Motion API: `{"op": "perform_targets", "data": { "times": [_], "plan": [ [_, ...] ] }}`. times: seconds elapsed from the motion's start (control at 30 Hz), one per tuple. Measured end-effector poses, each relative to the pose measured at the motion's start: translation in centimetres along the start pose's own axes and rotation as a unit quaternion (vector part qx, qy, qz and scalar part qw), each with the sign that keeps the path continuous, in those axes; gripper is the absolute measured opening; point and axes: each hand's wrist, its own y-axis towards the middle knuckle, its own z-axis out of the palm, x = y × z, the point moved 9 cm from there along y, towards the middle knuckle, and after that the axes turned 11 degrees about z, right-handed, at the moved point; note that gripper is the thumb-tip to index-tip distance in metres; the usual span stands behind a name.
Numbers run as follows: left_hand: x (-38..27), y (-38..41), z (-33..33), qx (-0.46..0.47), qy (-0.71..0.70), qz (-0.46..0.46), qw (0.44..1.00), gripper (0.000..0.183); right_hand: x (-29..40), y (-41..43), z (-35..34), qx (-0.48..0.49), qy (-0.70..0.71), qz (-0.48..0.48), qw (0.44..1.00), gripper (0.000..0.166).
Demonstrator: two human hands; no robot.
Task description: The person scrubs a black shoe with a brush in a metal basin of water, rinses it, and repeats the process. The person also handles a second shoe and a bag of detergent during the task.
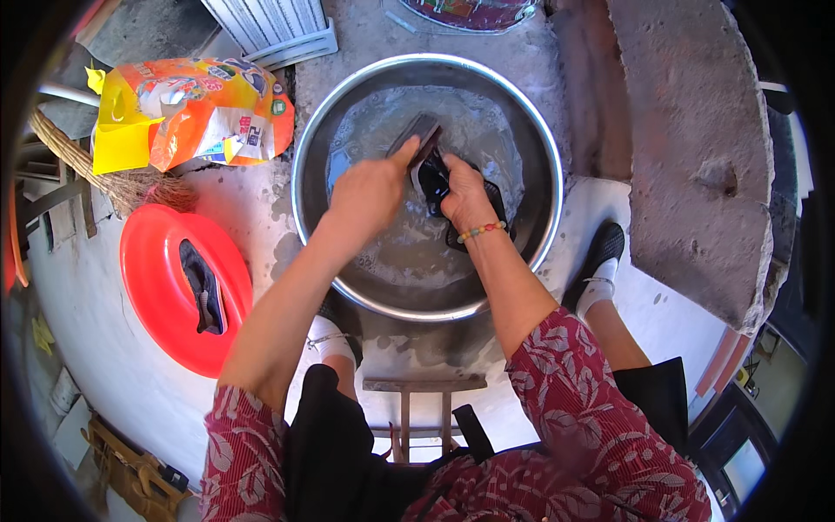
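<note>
A wide metal basin [427,305] of cloudy, sudsy water stands on the floor before me. Over its middle, my left hand [372,196] grips a scrubbing brush [417,134], index finger stretched along its back. The brush meets a wet black shoe [434,183], which my right hand [466,192] holds from the right. Dark mesh-like material [497,202] shows beside and below the right wrist; whether it belongs to the same shoe I cannot tell. A dark shoe [201,287] lies in a red plastic basin [147,287] at the left.
An orange and yellow plastic bag [196,111] and a straw broom [117,176] lie at upper left. A white ribbed plastic object [274,32] and a dark red container [470,13] stand beyond the basin. A large stone slab [698,163] is at right; my feet flank the basin.
</note>
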Motion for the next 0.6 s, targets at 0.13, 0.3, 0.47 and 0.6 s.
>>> {"op": "perform_targets", "data": {
  "times": [0.13, 0.3, 0.47, 0.6],
  "plan": [
    [1.6, 3.8, -0.9, -0.038, 0.039, 0.047, 0.997, 0.051, -1.1, -1.3, 1.7, -0.007, 0.000, 0.002, 1.000, 0.022],
    [-2.6, -2.7, 0.1, 0.040, 0.006, 0.007, 0.999, 0.057, 1.3, -1.1, -0.8, -0.018, 0.023, -0.048, 0.998, 0.021],
    [-0.5, -1.3, 0.1, 0.009, 0.037, -0.010, 0.999, 0.056, -0.6, -2.0, 1.0, -0.009, 0.003, -0.008, 1.000, 0.018],
    [0.2, 3.5, -1.3, 0.010, 0.080, 0.037, 0.996, 0.055, -0.7, -1.8, 1.9, 0.007, -0.001, -0.004, 1.000, 0.019]
  ]
}}
